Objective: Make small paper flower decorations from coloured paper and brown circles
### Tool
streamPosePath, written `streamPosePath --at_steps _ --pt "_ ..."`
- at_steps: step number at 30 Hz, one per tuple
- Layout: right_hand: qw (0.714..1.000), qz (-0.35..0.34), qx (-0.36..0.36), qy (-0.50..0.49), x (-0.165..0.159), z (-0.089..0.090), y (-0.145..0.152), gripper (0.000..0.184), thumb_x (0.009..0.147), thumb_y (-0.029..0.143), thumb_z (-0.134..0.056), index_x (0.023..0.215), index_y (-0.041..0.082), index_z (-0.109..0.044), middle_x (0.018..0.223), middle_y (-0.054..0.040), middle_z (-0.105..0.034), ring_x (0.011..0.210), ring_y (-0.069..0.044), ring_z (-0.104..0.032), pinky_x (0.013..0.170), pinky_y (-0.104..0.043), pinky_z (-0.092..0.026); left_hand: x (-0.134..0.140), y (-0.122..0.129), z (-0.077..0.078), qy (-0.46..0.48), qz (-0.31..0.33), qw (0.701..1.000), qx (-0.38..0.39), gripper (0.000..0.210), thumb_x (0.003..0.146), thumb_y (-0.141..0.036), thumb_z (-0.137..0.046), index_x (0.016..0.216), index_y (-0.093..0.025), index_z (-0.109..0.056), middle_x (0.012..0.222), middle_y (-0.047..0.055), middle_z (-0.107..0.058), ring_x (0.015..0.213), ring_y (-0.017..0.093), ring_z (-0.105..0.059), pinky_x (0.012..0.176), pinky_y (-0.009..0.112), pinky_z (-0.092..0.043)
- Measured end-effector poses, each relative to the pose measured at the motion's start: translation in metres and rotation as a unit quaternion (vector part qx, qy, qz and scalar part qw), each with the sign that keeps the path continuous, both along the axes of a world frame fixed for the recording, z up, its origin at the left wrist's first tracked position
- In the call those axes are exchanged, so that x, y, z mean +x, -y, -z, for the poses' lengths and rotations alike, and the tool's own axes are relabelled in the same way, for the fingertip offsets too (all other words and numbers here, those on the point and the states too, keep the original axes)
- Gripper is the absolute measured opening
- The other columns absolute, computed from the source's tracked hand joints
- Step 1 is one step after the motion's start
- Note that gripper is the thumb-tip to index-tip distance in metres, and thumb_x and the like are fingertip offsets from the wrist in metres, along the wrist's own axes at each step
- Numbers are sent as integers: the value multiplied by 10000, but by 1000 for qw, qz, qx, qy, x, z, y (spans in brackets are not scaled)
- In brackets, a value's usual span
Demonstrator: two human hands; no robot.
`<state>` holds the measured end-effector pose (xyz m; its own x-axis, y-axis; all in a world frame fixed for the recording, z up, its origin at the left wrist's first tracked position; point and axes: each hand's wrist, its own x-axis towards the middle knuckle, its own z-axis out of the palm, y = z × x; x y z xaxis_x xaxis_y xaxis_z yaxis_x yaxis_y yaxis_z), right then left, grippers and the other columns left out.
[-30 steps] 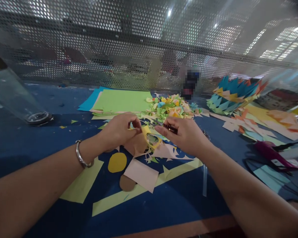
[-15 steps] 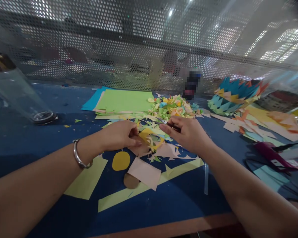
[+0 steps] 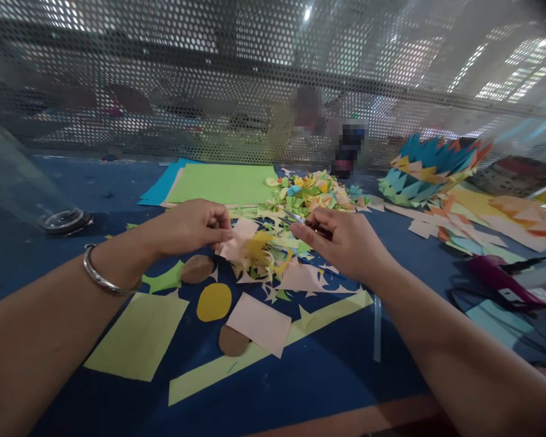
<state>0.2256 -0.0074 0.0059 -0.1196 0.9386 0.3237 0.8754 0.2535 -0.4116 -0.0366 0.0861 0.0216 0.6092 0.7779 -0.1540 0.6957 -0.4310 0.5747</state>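
My left hand (image 3: pixel 198 226), with a silver bangle at the wrist, pinches a pale pink paper piece (image 3: pixel 240 238) over the scraps. In my right hand (image 3: pixel 346 240) is a pair of scissors (image 3: pixel 319 229), dark-handled, its metal blades pointing left; the fingers partly hide it. Between and below the hands lie cut paper scraps (image 3: pixel 303 276). Nearer me are a yellow paper disc (image 3: pixel 214 302), a pink paper rectangle (image 3: pixel 259 323) overlapping a brown disc (image 3: pixel 233 341), and another brown piece (image 3: pixel 196 269) close under my left hand.
Green paper sheets (image 3: pixel 222 184) lie at the back beside a heap of small cut pieces (image 3: pixel 321 189). A clear bottle (image 3: pixel 25 182) stands left. At right are a zigzag paper crown (image 3: pixel 430 173) and a purple power strip (image 3: pixel 505 282) with cables. A perforated metal screen (image 3: pixel 173 91) rises behind.
My left hand has moved left and up, lifting a pink paper piece into view. The brown piece and green scrap beneath it now show. My right hand with the scissors has barely moved.
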Motion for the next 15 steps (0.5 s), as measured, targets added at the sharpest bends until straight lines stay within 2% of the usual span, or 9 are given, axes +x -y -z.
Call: streamPosePath --at_steps 4,7,10,15 --pt "1000 -2 0 4 1 0 0 481 930 634 -456 693 215 -447 510 49 -331 453 -105 -337 487 -286 -201 -8 -7 -1 -61 -37 997 38 236 790 -435 -599 847 -209 -634 646 37 -702 610 213 -644 560 295 -424" --pt "1000 2 2 11 1 0 0 491 925 646 -457 693 214 -458 509 47 -343 453 -104 -338 485 -284 -198 -7 -8 1 -109 -40 990 78 320 784 -484 -576 905 -213 -695 756 60 -727 684 243 -656 571 304 -415" --pt "1000 1 2 10 1 1 0 502 921 656 -454 687 212 -461 505 47 -347 450 -102 -345 483 -282 -197 -1 -7 9 -119 -35 985 121 352 785 -507 -558 895 -213 -717 896 77 -727 772 252 -650 617 305 -418" --pt "1000 -5 11 8 0 2 0 501 920 644 -467 675 207 -472 489 51 -337 438 -96 -347 478 -280 -198 9 -5 26 -85 -35 968 233 233 774 -383 -584 832 -199 -713 949 86 -664 793 227 -617 677 312 -425"
